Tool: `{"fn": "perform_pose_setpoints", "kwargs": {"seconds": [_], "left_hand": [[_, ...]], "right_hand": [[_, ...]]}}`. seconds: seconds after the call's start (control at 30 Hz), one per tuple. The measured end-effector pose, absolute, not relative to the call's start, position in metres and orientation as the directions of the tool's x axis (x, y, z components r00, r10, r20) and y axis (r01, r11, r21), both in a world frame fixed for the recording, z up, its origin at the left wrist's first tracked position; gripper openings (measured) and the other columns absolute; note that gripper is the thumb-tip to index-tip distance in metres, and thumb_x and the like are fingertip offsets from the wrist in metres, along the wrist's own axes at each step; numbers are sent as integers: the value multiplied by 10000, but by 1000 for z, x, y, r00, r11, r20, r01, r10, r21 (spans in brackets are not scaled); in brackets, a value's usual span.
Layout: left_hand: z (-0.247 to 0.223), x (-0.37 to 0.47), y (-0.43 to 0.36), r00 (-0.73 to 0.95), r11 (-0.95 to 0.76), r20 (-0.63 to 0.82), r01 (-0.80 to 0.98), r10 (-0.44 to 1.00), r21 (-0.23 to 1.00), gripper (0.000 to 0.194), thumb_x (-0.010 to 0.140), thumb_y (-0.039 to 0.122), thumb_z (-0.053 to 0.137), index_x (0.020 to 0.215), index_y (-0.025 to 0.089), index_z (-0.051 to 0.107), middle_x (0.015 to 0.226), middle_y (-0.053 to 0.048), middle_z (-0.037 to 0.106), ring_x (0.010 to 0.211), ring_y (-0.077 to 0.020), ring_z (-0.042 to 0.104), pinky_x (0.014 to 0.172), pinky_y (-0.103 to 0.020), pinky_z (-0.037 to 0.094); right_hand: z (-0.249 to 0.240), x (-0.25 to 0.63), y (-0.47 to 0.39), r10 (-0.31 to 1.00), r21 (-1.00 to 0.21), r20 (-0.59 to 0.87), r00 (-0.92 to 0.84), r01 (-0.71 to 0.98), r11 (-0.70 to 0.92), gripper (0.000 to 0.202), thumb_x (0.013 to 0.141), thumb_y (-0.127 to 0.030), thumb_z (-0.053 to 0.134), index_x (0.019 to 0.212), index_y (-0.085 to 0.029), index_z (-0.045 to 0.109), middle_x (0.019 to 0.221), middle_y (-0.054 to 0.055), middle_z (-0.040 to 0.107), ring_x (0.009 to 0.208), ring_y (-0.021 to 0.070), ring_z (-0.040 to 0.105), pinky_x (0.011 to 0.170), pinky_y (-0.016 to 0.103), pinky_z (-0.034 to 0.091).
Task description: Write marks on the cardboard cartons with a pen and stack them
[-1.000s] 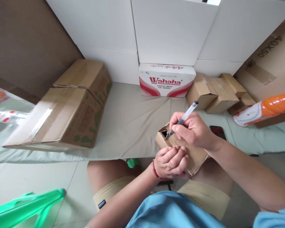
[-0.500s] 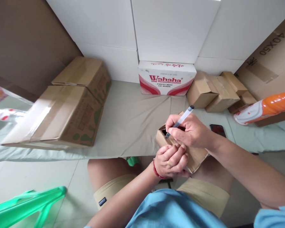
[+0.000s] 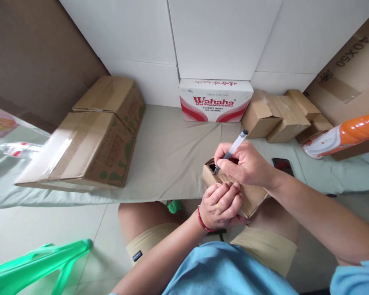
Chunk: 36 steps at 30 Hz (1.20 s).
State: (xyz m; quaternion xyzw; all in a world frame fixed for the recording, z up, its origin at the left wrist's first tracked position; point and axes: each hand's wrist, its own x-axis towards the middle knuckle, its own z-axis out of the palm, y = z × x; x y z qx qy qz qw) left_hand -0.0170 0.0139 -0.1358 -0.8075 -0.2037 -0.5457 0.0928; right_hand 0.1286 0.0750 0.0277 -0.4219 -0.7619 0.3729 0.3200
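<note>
A small brown cardboard box (image 3: 254, 198) rests at the table's front edge, tilted over my lap, with a dark ragged hole at its left end. My right hand (image 3: 238, 162) grips a pen (image 3: 235, 145) with a clear barrel and dark cap end; the pen's lower tip is at the hole's edge. Around the near side of the box, my left hand (image 3: 222, 205) is closed, fingers curled over the top. The left hand wears a ring and a red bracelet. Its palm is hidden.
Two large taped cartons (image 3: 83, 147) stand left, beside a clear bottle (image 3: 20, 150). A Wahaha box (image 3: 215, 101) and smaller cartons (image 3: 261, 114) line the back. Right are a phone (image 3: 283, 166) and an orange bottle (image 3: 344, 135). A green stool (image 3: 43, 266) stands lower left.
My right hand and the pen have shifted slightly up and left, showing more of the hole. The view has turned a little. My left hand keeps its hold.
</note>
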Motion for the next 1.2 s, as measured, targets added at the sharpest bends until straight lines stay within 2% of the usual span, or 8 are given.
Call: {"fn": "perform_pose_setpoints", "kwargs": {"seconds": [0.13,0.3,0.47,0.67,0.77,1.0,1.2], "left_hand": [[-138,-16,14,321,-881,919,469,230,57,510,947,687,664,1238,275,739,1273,-104,818,1269,-293,700,1108,-431,509],[-142,-16,14,320,-886,919,460,230,62,538,946,712,660,1252,275,733,1276,-103,818,1276,-290,692,1117,-426,503],[-140,-18,15,339,-902,909,423,244,85,532,952,688,682,1278,268,716,1302,-100,813,1301,-281,684,1138,-417,492],[-128,-14,16,276,-873,939,485,206,49,391,999,599,596,1151,272,746,1225,-73,840,1226,-254,716,1114,-401,504],[-126,-13,17,274,-870,939,491,209,50,360,995,577,592,1131,281,747,1209,-59,845,1215,-246,718,1109,-394,507],[-123,-10,20,229,-891,956,449,185,65,352,1035,503,574,1100,206,752,1217,-110,818,1248,-238,676,1142,-365,481],[-122,-7,20,213,-885,960,460,184,68,342,1041,482,561,1090,206,756,1203,-101,821,1233,-234,685,1144,-365,486]], "right_hand": [[29,127,74,878,-831,162,-450,418,368,88,818,-206,581,730,-210,588,525,-77,519,489,75,418,512,222,338],[29,126,74,882,-827,183,-434,418,377,103,822,-208,575,720,-209,586,525,-76,512,494,75,407,511,224,331],[29,128,74,897,-806,187,-401,459,374,122,827,-214,576,705,-208,582,546,-65,516,513,78,416,524,229,342],[29,128,73,888,-803,194,-418,453,388,121,833,-213,583,713,-207,592,553,-63,515,510,80,428,523,233,347],[29,128,73,914,-801,207,-350,475,364,137,837,-209,582,700,-209,580,539,-67,481,502,79,399,506,235,321],[30,128,73,921,-789,219,-323,496,362,147,847,-212,581,701,-205,583,544,-64,480,505,76,395,503,234,321],[29,127,74,926,-793,218,-308,498,352,153,855,-209,586,702,-206,579,549,-62,484,502,77,396,494,238,324]]}}
